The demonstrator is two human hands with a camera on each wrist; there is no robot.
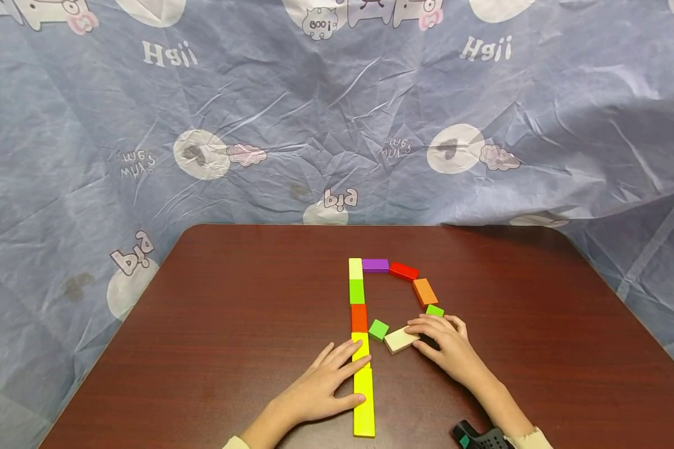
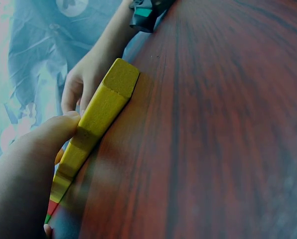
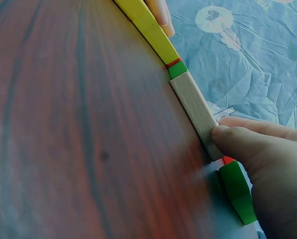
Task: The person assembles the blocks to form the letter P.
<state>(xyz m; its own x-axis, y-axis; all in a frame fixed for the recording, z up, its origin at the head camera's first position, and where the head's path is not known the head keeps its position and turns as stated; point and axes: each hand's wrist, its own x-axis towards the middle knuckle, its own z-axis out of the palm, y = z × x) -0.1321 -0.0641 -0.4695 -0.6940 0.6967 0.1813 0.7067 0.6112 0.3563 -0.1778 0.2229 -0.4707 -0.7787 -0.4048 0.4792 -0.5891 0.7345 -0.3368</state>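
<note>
In the head view my left hand [image 1: 328, 383] lies with spread, fairly straight fingers across two yellow blocks [image 1: 364, 418], which form the near end of a straight column. The left wrist view shows its thumb against the side of a yellow block [image 2: 96, 117]. My right hand [image 1: 446, 349] pinches the right end of a plain wooden block [image 1: 399, 340], thumb on the near side, fingers on the far side. A small green block [image 1: 379, 330] sits between that wooden block and the column. Another green block [image 1: 435, 310] is partly covered by my right fingers.
Farther up the column come a red-orange block [image 1: 359, 318], a green block [image 1: 356, 292] and a pale yellow one [image 1: 356, 269]. Purple [image 1: 375, 265], red [image 1: 404, 270] and orange blocks [image 1: 425, 291] curve rightward from its top. A patterned cloth [image 1: 337, 125] hangs behind the brown table [image 1: 247, 299].
</note>
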